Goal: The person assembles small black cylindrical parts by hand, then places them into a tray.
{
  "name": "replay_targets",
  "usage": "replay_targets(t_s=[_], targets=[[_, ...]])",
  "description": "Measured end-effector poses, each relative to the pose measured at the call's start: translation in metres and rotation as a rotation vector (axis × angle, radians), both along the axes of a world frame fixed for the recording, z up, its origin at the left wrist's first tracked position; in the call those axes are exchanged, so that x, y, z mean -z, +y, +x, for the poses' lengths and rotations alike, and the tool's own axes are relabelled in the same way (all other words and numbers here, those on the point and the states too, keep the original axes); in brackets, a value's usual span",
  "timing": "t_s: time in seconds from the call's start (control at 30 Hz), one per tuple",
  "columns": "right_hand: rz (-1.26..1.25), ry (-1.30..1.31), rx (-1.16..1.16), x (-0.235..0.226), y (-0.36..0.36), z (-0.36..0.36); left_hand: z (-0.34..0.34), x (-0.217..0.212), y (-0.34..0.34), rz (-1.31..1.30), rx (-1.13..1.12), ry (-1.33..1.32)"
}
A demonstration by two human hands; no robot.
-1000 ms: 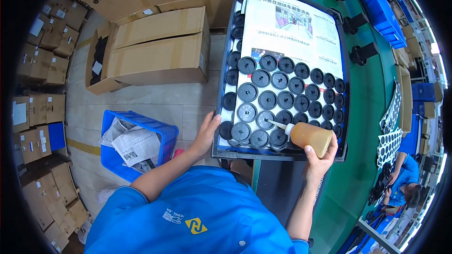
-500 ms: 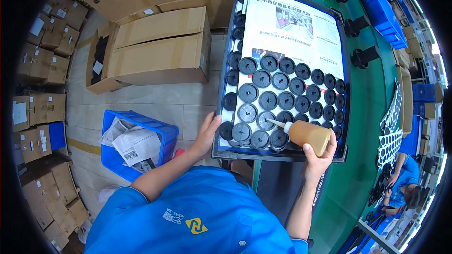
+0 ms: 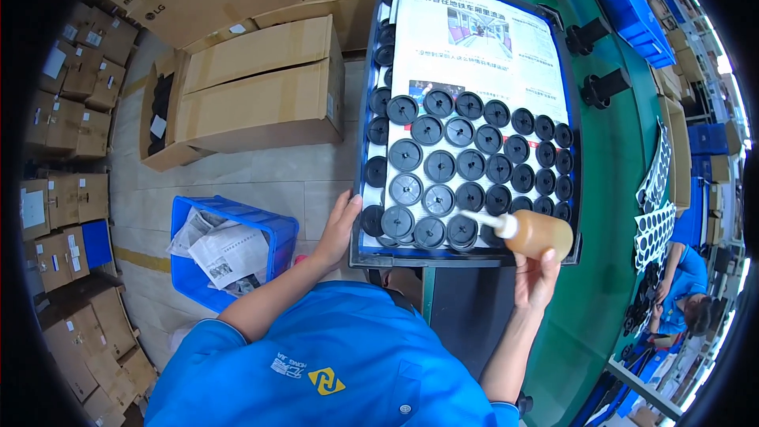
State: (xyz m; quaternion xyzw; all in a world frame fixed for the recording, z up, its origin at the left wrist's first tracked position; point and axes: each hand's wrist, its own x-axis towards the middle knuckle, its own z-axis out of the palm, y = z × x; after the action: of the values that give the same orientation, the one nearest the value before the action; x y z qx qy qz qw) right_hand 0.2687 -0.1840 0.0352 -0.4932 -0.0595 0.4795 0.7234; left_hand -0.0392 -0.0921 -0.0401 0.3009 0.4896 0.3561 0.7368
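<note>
My right hand [image 3: 536, 277] grips an amber squeeze bottle [image 3: 536, 232] lying sideways, its white nozzle aimed left over the near rows of black round discs [image 3: 458, 166]. The discs lie in rows on newspaper inside a dark blue tray [image 3: 371, 253]. At the tray's near left corner, my left hand [image 3: 338, 225] rests flat against the edge, next to the closest discs. The far half of the tray shows only newspaper [image 3: 474, 39].
The tray sits on a green bench [image 3: 624, 150] bearing black spool-shaped parts [image 3: 605, 87]. Cardboard boxes [image 3: 253, 87] fill the floor at left. A blue crate [image 3: 229, 249] of crumpled newspaper stands by my left arm. Another person in blue [image 3: 684, 292] works at the right.
The bottle's nozzle has shifted slightly along the near row of discs. My left hand stays on the tray's corner.
</note>
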Motion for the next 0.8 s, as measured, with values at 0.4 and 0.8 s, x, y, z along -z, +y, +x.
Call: replay_targets(t_s=[0.4, 0.8], targets=[[-0.136, -0.839, 0.041, -0.003, 0.008, 0.001, 0.002, -0.008, 0.002, -0.030, 0.034, 0.019], [-0.141, -0.832, 0.031, 0.001, 0.009, -0.001, 0.001, -0.010, 0.002, -0.042, 0.057, 0.014]])
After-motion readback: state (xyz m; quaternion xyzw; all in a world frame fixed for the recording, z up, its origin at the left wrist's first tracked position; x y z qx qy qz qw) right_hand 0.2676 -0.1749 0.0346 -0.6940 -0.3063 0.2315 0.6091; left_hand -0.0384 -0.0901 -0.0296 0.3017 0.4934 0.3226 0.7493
